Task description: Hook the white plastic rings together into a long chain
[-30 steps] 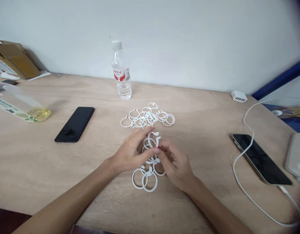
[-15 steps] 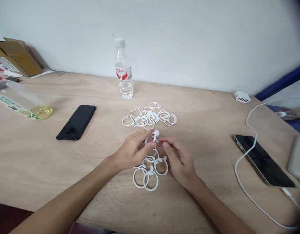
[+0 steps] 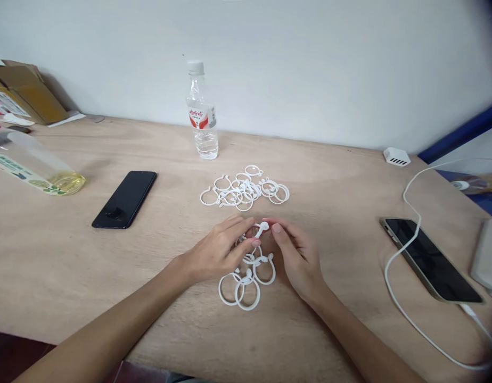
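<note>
Thumb and fingers of my left hand [image 3: 220,250] pinch a white plastic ring [image 3: 262,230] with a small round knob at its end, raised a little above the table. Most of its loop is hidden by my left fingers. My right hand [image 3: 297,255] is closed around the knob end, thumb and index fingertips at the knob. Below and between my hands lies a group of similar white rings [image 3: 248,308], some overlapping. Farther back is a second, tangled pile of white rings [image 3: 244,201].
A water bottle [image 3: 206,119] stands behind the far pile. On the left are a black phone [image 3: 124,199], a bottle of yellow liquid [image 3: 66,182] and a cardboard box [image 3: 34,96]. To the right are another phone [image 3: 433,260], its white cable [image 3: 400,254] and a white plug [image 3: 396,157].
The knob end of the held ring has tipped right and slightly down, toward my right fingers. My right fingertips have shifted slightly right and up. Both piles look unchanged.
</note>
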Demonstrator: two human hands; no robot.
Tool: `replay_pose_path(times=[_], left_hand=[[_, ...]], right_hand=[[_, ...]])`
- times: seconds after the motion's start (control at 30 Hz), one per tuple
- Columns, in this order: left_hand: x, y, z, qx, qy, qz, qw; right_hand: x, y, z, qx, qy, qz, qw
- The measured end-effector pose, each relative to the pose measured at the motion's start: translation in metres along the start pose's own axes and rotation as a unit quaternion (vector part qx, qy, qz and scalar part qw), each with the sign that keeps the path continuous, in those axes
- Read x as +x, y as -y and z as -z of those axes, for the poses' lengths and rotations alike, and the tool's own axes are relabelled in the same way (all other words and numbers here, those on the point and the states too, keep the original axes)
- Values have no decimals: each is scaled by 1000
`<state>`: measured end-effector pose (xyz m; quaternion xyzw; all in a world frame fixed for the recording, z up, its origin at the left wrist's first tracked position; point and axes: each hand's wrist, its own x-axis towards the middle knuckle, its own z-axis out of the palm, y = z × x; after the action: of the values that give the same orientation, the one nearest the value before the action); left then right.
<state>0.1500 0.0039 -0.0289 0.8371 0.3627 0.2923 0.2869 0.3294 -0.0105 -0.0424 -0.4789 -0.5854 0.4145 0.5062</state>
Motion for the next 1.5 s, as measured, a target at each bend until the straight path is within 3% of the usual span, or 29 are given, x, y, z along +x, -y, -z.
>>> replay_pose_path(times=[0.57, 0.73, 0.83, 1.0, 1.07, 1.13, 1.27, 1.37, 1.5], left_hand=[[-1, -3, 1, 28, 21, -26, 999], [-1, 1, 1, 45, -14, -56, 997], [-1, 4, 3, 61, -28, -84, 994], [-1, 7, 5, 90, -16, -76, 993], [-1, 9, 5, 103, -27, -61, 992], [0, 14, 6, 149, -85, -11, 985], [2, 28, 10, 271, -196, 143, 932], [3, 36, 13, 301, -181, 185, 918], [2, 39, 14, 292, -170, 167, 926]], right_hand=[[0, 6, 3, -34, 9, -5, 999], [-1, 4, 3, -10, 23, -44, 999], [1, 1, 4, -23, -4, -42, 999], [5, -5, 6, -64, -54, -27, 996], [5, -7, 6, -78, -49, -17, 996], [5, -7, 5, -97, -37, -7, 995], [3, -5, 4, -124, -21, 10, 992], [3, -3, 4, -130, -17, 20, 991], [3, -1, 4, -134, -16, 24, 991]])
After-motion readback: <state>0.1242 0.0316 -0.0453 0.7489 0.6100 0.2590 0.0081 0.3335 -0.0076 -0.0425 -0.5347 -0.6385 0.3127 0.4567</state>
